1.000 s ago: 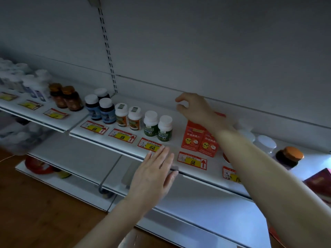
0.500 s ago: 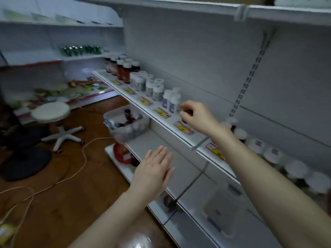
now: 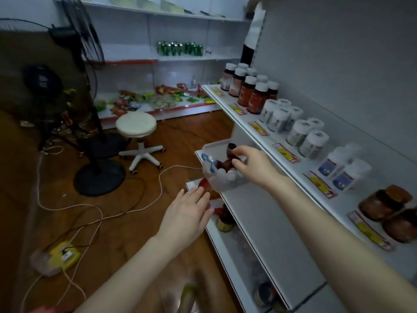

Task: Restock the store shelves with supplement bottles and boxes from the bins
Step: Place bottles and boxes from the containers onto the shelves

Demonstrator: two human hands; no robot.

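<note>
Moving off the upper shelf [image 3: 300, 169], my right hand [image 3: 252, 167] is now reaching into the clear bin [image 3: 216, 179] on the lower shelf [image 3: 266, 222], fingers [image 3: 237, 151] pinching a brown bottle [image 3: 229, 154]. My left hand [image 3: 187, 214] is hovering below it, fingers straight and together.

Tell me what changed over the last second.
The right hand left the upper shelf and dropped into the clear bin, where its fingers now curl round a dark-capped bottle. The camera swung left. The left hand stayed open, holding nothing.
</note>
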